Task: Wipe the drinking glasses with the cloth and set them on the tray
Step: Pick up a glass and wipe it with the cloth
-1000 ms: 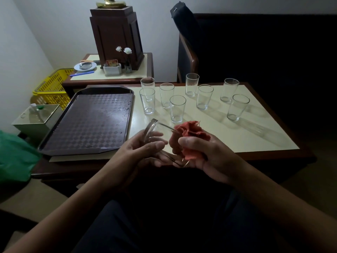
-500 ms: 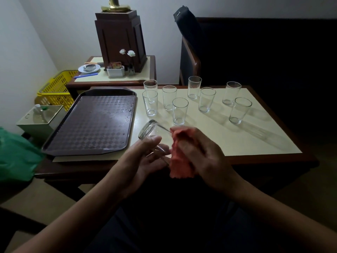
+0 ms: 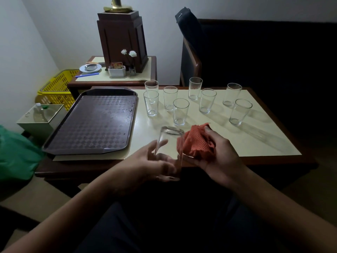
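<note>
Gripped low in left grip (image 3: 145,163), fingers curled round it: one glass (image 3: 169,141), rim up, slightly tilted, above near edge of worktop (image 3: 255,139). Bunched in right grip (image 3: 217,157), closed tight on it: cloth (image 3: 197,143), pressed to glass wall. Step in hand, judged: wiping first glass; tray (image 3: 91,121) at left edge bare. Next: finish wipe, carry left, set down gently on tray; eight glasses (image 3: 207,101) unwiped toward far edge

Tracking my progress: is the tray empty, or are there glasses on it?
Empty: nothing stands on the tray; eight glasses stand on the table beside it.
</note>
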`<state>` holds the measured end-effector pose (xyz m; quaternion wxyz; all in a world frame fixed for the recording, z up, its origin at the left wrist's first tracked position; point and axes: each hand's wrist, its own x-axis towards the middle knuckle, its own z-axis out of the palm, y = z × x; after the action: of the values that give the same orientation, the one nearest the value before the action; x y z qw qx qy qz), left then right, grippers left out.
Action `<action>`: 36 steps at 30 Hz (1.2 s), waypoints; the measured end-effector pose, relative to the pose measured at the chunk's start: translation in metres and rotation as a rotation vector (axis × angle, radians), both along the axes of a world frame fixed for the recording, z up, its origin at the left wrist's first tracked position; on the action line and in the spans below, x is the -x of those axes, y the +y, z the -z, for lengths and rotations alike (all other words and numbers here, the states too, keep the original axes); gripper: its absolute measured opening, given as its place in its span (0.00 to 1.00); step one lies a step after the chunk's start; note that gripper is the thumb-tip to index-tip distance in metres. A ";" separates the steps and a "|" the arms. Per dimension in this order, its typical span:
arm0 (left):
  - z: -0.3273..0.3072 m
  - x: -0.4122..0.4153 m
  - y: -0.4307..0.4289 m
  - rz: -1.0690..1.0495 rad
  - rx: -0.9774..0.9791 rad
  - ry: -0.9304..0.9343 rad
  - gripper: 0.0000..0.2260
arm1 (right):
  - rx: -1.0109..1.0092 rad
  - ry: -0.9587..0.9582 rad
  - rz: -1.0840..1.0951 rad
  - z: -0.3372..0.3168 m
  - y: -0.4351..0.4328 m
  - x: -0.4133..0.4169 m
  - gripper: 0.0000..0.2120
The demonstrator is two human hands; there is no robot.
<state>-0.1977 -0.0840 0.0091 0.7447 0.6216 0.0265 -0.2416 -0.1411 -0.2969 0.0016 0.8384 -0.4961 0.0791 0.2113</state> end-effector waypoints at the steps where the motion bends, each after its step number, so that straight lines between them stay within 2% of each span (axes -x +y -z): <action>1: -0.003 -0.001 0.006 0.048 -0.138 -0.065 0.43 | 0.025 -0.023 -0.094 -0.002 -0.001 0.002 0.23; 3: -0.009 -0.003 0.015 0.025 -0.273 -0.107 0.42 | 0.111 -0.104 -0.280 -0.005 -0.005 0.006 0.24; 6: -0.014 -0.005 0.018 -0.129 -0.218 -0.110 0.32 | 0.347 -0.378 -0.392 0.003 -0.004 0.013 0.19; 8: -0.012 -0.005 0.014 -0.189 -0.089 -0.078 0.28 | 0.587 -0.676 -0.387 0.006 -0.002 0.020 0.20; 10: -0.010 -0.005 0.010 -0.203 -0.041 -0.037 0.30 | 0.852 -1.043 -0.412 0.006 -0.002 0.025 0.27; 12: -0.007 -0.003 0.006 -0.185 -0.032 -0.027 0.32 | 1.048 -1.390 -0.380 0.004 -0.005 0.025 0.29; 13: -0.005 -0.003 0.004 -0.181 -0.022 -0.026 0.33 | 1.081 -1.516 -0.353 0.004 -0.005 0.024 0.26; 15: -0.003 -0.003 0.003 -0.189 -0.004 -0.033 0.32 | 1.021 -1.660 -0.291 0.003 -0.002 0.023 0.18; 17: -0.002 -0.004 0.005 -0.191 0.029 -0.065 0.25 | 0.917 -1.570 -0.217 0.003 0.001 0.025 0.16; 19: -0.003 -0.004 0.007 -0.176 0.059 -0.090 0.21 | 0.829 -1.254 -0.160 0.002 0.000 0.024 0.16; 22: -0.003 -0.001 0.008 -0.160 0.082 -0.133 0.25 | 0.641 -0.719 -0.196 -0.010 -0.005 0.016 0.11; 23: -0.003 0.000 0.006 -0.151 0.076 -0.153 0.26 | 0.579 -0.583 -0.227 -0.013 -0.007 0.013 0.10; 24: -0.001 0.001 0.005 -0.151 0.080 -0.167 0.26 | 0.563 -0.531 -0.257 -0.016 -0.010 0.011 0.10; 26: 0.002 -0.001 0.001 -0.202 0.108 -0.149 0.23 | 0.672 -0.666 -0.290 -0.017 -0.017 0.011 0.15; 28: 0.003 -0.004 -0.002 -0.269 0.136 -0.085 0.20 | 0.847 -1.053 -0.280 -0.015 -0.018 0.013 0.21; 30: 0.000 -0.005 -0.003 -0.278 0.156 -0.013 0.23 | 0.892 -1.461 -0.256 -0.010 -0.013 0.015 0.22; 31: -0.001 -0.005 -0.001 -0.270 0.169 0.026 0.24 | 0.888 -1.574 -0.235 -0.009 -0.011 0.016 0.21; 33: -0.005 -0.003 0.002 -0.270 0.171 0.115 0.23 | 0.855 -1.604 -0.225 -0.009 -0.007 0.017 0.21; 34: -0.006 -0.002 0.002 -0.258 0.143 0.141 0.24 | 0.831 -1.515 -0.239 -0.008 -0.007 0.018 0.22; 36: -0.005 -0.002 -0.001 -0.212 0.067 0.118 0.25 | 0.748 -1.145 -0.271 -0.010 -0.008 0.019 0.23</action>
<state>-0.1956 -0.0853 0.0145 0.7836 0.5747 0.1280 -0.1985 -0.1605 -0.3052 0.0113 0.4874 -0.7903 -0.3708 -0.0221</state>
